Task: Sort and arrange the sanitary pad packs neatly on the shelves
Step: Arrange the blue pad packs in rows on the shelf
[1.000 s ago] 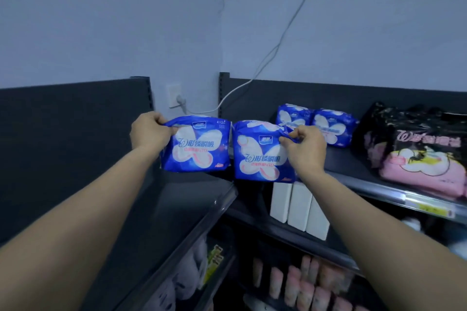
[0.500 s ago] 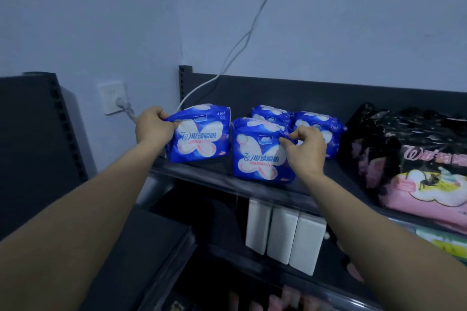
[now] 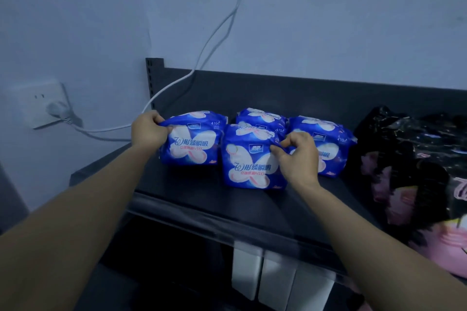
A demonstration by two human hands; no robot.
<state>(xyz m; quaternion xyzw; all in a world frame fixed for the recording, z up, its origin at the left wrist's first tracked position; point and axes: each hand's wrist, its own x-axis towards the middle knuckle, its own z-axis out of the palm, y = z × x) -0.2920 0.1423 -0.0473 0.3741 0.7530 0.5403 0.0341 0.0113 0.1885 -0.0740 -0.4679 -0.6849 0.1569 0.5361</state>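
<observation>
Both held packs have been moved deeper onto the shelf (image 3: 202, 199). Front blue pack (image 3: 250, 166) is pinched at its top by the right hand (image 3: 298, 156); left blue pack (image 3: 194, 144) is gripped by the curled left hand (image 3: 149, 130). Beyond the right hand, two rear packs (image 3: 260, 118) stand shelved; alignment is judged unfinished.

Dark shelf (image 3: 202, 206): four blue pad packs (image 3: 249, 168), upright, clustered left of the black-and-pink packs (image 3: 409, 159).

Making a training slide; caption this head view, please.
Left hand holds the left blue pack, right hand the front blue pack, on the shelf.
</observation>
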